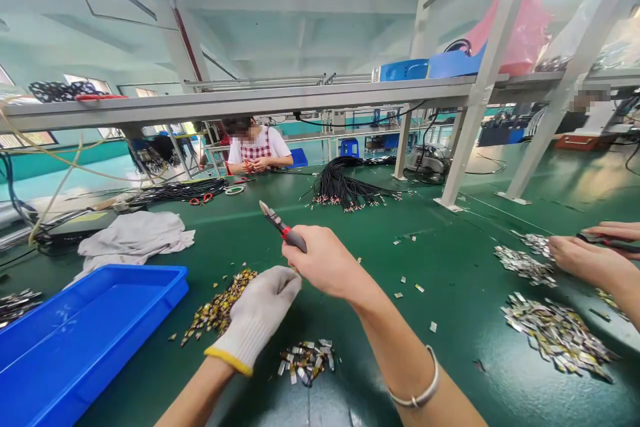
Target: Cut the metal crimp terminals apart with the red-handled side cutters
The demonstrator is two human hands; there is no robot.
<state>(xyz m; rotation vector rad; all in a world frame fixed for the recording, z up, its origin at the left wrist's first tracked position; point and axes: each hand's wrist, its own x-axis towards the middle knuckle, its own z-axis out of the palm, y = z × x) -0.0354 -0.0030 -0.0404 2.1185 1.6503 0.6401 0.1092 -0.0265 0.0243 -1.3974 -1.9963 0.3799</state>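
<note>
My left hand [265,307] wears a white knit glove with a yellow cuff. Its fingers are closed in a pinch, and what they hold, if anything, is hidden. My right hand [320,257], bare, with a metal bangle [417,390] on the forearm, grips a pair of pliers [283,227] with dark, red-marked handles; their jaws point up and to the left. Both hands meet above the green tabletop. Behind the glove lies a pile of small yellow-brown parts [220,303]. Nearer to me is a smaller heap of silver and yellow-brown pieces [306,360].
A blue tray [145,273] stands at left beside a crumpled cloth [135,237]. Black cables [345,183] lie at the back near shelf posts [470,113]. On the right, a co-worker's hands [585,260] hold a tool near piles of silver pieces [555,333]. Another person [260,147] sits opposite.
</note>
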